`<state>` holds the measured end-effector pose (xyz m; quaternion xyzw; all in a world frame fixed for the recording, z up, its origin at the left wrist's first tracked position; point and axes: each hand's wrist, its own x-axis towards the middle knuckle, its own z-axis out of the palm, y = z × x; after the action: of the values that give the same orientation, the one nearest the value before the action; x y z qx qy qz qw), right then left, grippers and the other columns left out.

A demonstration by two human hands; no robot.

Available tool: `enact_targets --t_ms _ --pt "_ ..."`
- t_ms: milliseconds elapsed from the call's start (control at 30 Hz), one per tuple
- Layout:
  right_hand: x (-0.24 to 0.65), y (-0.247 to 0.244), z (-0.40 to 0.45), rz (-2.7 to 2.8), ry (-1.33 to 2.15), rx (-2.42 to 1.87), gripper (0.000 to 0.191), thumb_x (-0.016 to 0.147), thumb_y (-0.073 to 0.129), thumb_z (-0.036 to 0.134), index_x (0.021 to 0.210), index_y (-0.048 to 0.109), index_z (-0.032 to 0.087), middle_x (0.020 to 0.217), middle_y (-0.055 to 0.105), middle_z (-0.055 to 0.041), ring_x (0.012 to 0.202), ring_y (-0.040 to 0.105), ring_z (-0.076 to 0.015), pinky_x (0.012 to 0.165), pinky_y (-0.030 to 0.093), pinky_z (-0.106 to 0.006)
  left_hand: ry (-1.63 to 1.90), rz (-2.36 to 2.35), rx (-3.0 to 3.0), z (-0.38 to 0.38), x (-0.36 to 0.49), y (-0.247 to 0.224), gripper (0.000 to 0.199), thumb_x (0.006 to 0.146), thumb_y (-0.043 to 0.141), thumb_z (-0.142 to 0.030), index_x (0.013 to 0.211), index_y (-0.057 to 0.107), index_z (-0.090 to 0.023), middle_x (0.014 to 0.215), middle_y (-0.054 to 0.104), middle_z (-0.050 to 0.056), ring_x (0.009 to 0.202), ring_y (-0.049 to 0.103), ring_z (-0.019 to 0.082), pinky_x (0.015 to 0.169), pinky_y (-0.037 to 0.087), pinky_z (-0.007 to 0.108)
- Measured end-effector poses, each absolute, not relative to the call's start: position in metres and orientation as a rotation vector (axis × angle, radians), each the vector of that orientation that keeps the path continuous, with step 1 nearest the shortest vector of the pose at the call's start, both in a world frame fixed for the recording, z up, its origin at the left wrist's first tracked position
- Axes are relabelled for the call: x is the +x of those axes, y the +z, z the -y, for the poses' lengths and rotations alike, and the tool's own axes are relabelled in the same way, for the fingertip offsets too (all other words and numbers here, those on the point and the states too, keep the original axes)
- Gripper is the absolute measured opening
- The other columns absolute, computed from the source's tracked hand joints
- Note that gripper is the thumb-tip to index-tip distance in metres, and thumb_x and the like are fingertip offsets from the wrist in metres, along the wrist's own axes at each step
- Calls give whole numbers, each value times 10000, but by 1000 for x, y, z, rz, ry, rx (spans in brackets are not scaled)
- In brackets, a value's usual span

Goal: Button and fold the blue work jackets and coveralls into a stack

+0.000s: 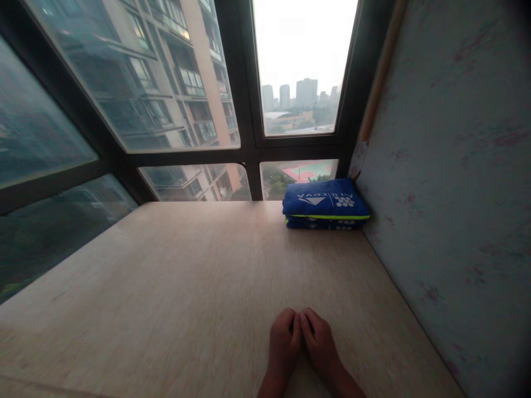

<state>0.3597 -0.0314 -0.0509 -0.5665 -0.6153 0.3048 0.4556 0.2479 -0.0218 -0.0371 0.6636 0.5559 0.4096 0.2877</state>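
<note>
My left hand and my right hand rest side by side on the pale marble-look sill, low in the view. Both are closed with the fingers curled under, and their thumbs and knuckles touch each other. I see nothing held in either one. Beyond them, against the window and the right wall, lies a folded blue fabric bundle with white printing and a yellow-green edge. It is well apart from my hands.
Dark window frames close off the far side and the left side of the sill. A flower-patterned wall rises along the right. Outside the glass stand a tall apartment building and distant towers.
</note>
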Motion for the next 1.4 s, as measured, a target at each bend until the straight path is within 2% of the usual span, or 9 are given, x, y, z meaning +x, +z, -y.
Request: enact_targets --t_ms 1400 --pt "360 -51 32 1534 713 -1392 349 999 365 381 721 486 207 675 549 -2 614 525 -145 599 390 -255 1009 -1520 1775 23 247 -37 335 953 368 -352 652 390 -208 622 475 -12 593 441 135 581 315 257"
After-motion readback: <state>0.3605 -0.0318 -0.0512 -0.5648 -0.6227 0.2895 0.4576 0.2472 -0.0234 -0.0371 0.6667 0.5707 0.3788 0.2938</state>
